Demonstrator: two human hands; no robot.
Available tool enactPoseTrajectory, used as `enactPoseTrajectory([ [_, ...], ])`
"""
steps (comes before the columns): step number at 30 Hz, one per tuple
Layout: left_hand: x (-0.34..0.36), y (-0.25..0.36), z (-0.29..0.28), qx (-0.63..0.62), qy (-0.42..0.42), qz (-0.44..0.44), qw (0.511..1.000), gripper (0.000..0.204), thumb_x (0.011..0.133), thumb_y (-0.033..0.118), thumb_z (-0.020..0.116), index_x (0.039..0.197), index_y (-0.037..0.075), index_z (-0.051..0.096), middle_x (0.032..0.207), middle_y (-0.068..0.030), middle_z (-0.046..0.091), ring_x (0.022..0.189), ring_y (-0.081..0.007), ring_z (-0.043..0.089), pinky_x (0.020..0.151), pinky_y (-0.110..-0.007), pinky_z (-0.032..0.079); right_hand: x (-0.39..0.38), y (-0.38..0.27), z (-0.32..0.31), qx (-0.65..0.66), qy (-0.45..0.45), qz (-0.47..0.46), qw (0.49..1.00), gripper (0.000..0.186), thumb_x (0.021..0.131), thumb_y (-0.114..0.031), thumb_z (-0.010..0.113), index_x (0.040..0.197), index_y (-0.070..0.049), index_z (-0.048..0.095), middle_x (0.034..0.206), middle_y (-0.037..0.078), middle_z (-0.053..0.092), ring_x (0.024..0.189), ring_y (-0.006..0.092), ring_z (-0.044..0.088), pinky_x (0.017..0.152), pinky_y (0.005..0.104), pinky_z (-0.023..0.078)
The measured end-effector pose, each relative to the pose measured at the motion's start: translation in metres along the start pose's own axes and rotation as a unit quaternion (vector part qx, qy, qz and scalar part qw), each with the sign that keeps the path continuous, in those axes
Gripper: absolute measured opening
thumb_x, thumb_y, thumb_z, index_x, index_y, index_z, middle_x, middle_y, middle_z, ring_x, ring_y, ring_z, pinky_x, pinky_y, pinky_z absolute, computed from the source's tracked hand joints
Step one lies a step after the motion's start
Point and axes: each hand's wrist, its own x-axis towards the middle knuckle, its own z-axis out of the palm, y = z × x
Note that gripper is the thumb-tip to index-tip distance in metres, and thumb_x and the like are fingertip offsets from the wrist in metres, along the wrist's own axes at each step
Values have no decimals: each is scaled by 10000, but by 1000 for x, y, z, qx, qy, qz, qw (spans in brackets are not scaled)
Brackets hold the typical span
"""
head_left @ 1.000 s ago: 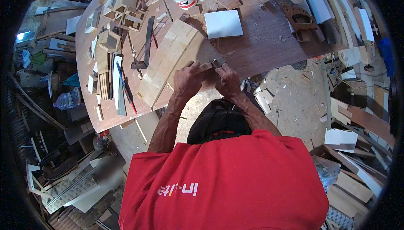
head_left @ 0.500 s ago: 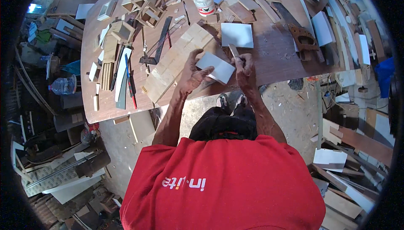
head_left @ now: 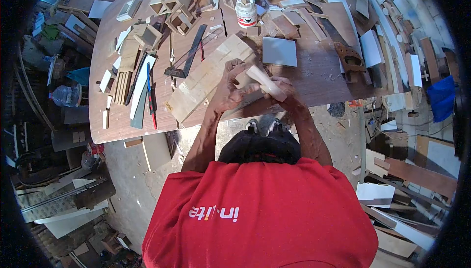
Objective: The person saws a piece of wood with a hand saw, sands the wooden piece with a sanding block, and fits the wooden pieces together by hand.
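Note:
My left hand (head_left: 229, 89) is closed on a small panel (head_left: 259, 76), its fingers at the far end and its thumb near the lower side. The panel is tilted steeply, so a narrow pale face shows between my hands. Against its near right end, my right hand (head_left: 287, 93) is closed, with a thin wooden stick in its grip; the stick is blurred and hard to tell from the panel. Beneath my left hand lies a broad light wooden board (head_left: 208, 79). A square white panel (head_left: 279, 51) rests flat just beyond my right hand.
Sticks stand in a white tub (head_left: 246, 15) at the back. A metal square (head_left: 189, 54), pencils and small wooden boxes (head_left: 180, 20) lie to the left. A handsaw (head_left: 349, 57) is at the right, with offcuts around the table (head_left: 319, 84).
The small panel has turned from showing its white face to a steep tilt. My right hand has come down and inward, and its stick now merges with the panel.

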Motion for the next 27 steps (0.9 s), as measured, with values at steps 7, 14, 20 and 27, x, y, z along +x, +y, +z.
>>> enactPoseTrajectory([
  [7,-13,18,-9,-137,-20,-41,989,298,833,100,746,1083,40,595,977,-29,641,933,-138,607,816,-297,483,5,21,8,-60,248,-10,967,289,879,-303,606,933,-25,663,861,72,646,859,222,596,799,361,461],
  [14,-19,10,-11,20,57,11,998,279,822,-1,657,1090,10,582,891,-100,662,794,-221,681,723,-297,508,-16,-26,15,112,344,226,905,214,880,-205,665,939,1,662,790,27,638,669,115,575,644,306,479],
  [20,-14,-2,-6,236,54,70,968,288,791,-15,668,1065,-3,580,850,-106,610,751,-257,647,706,-311,514,-38,14,15,-61,363,174,913,220,873,-182,655,980,10,674,858,104,693,723,189,637,674,342,500],
  [27,-7,-21,2,-257,127,-99,953,276,842,125,741,1038,-6,596,898,-81,679,797,-179,684,732,-323,584,-48,24,-29,-244,358,127,892,220,878,-176,593,1001,-11,669,915,172,693,864,321,674,780,396,512],
])
